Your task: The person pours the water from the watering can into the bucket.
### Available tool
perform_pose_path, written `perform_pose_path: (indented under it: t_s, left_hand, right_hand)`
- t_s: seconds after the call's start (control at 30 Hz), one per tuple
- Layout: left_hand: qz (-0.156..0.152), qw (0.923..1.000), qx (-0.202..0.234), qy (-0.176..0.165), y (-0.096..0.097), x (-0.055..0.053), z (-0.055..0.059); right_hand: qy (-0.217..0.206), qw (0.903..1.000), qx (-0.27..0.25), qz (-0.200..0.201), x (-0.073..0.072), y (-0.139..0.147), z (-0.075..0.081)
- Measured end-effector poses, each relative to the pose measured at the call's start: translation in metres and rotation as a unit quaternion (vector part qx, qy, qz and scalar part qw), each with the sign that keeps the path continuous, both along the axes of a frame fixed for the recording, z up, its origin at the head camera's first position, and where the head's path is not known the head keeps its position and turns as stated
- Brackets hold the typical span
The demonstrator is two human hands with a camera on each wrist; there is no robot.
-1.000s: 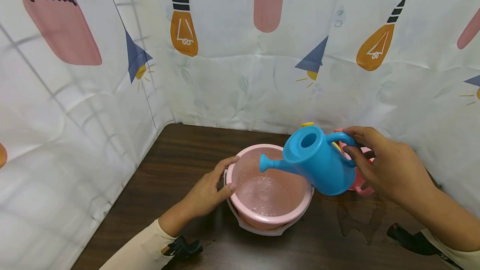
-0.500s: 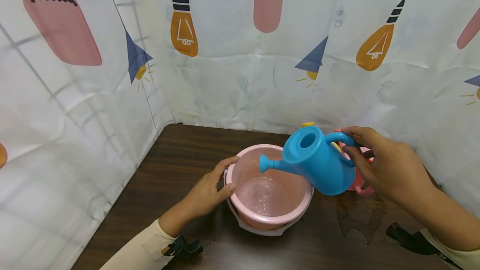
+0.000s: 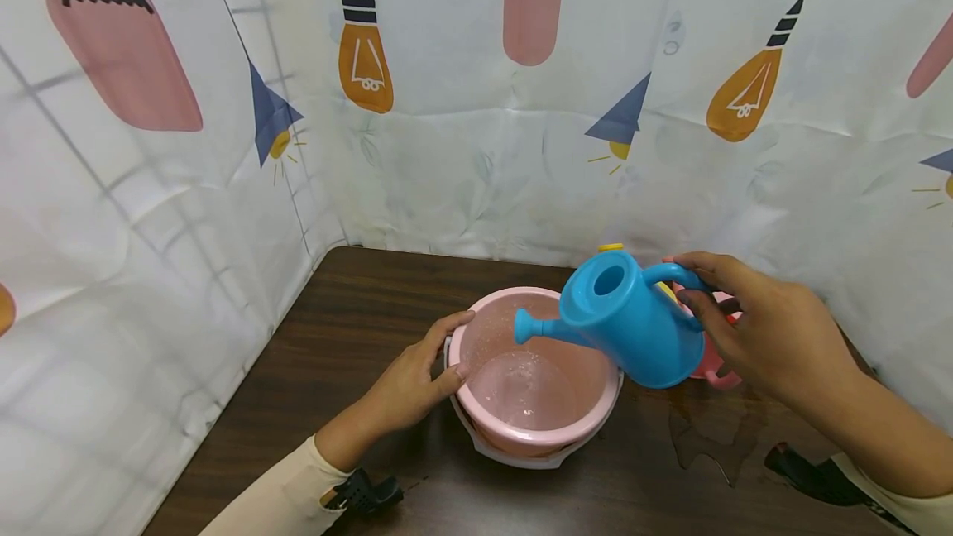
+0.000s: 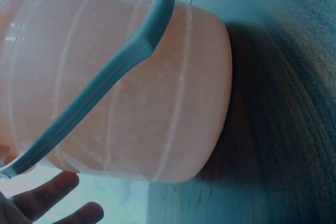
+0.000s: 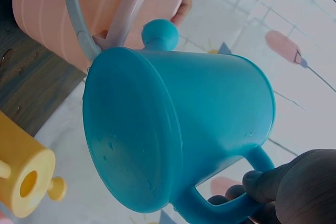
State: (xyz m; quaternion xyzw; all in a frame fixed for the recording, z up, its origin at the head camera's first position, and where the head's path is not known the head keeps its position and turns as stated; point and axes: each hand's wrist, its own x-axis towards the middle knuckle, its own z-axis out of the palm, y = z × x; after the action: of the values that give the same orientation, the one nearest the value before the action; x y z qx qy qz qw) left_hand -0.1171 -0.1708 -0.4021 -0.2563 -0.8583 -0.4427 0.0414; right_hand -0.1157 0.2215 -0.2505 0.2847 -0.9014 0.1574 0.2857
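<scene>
My right hand (image 3: 774,329) grips the handle of a blue toy watering can (image 3: 633,329). The can is tipped left, its spout over the opening of a pink bucket (image 3: 536,436). Ripples and glints show on water (image 3: 521,383) inside the bucket. At the bucket's left rim, my left hand (image 3: 405,391) holds on with thumb and forefinger over the edge. Two of its fingers (image 4: 50,195) stretch out beside the wall in the left wrist view. The bucket's grey-white carrying handle (image 4: 118,69) hangs down its side. The right wrist view shows the blue can's underside with droplets.
Behind the blue can are a pink-red item (image 3: 722,375) and a yellow watering can (image 5: 29,177), both partly hidden in the head view. Spilled water (image 3: 718,437) lies on the dark wood table (image 3: 372,288). Patterned cloth (image 3: 462,180) hangs at the back and left.
The blue watering can tips very slightly further left in the right hand. Glints on the water in the bucket shift. The left hand and bucket stay put.
</scene>
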Motion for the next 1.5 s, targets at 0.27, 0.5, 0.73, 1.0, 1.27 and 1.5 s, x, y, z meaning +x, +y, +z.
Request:
perform_pose_path:
  t_s: [0.27,0.5,0.73,1.0,1.27,1.5]
  left_hand:
    - [-0.003,1.0000,0.002,0.004,0.0002,-0.0002,-0.0012]
    - [-0.003,1.0000,0.002,0.008,0.0006,0.0002,-0.0010]
    - [-0.004,0.9999,0.002,0.010,0.0008,-0.0002,-0.0014]
    - [-0.004,1.0000,0.003,0.007,0.0009,-0.0004,-0.0006]
    - [-0.003,1.0000,0.000,0.005,0.0004,-0.0010,-0.0013]
    - [-0.004,1.0000,0.003,0.005,-0.0001,-0.0012,-0.0018]
  right_hand:
    - [-0.003,1.0000,0.001,-0.002,0.0002,0.0000,-0.0002]
    - [-0.012,0.9999,0.001,-0.010,0.0005,-0.0002,-0.0003]
    - [-0.020,0.9997,-0.001,-0.012,0.0009,-0.0011,0.0001]
    - [0.004,1.0000,0.000,-0.003,-0.0009,-0.0018,0.0001]
    - [0.018,0.9998,0.006,0.000,-0.0018,-0.0032,0.0006]
    - [0.023,0.9997,0.008,0.004,-0.0018,-0.0045,0.0011]
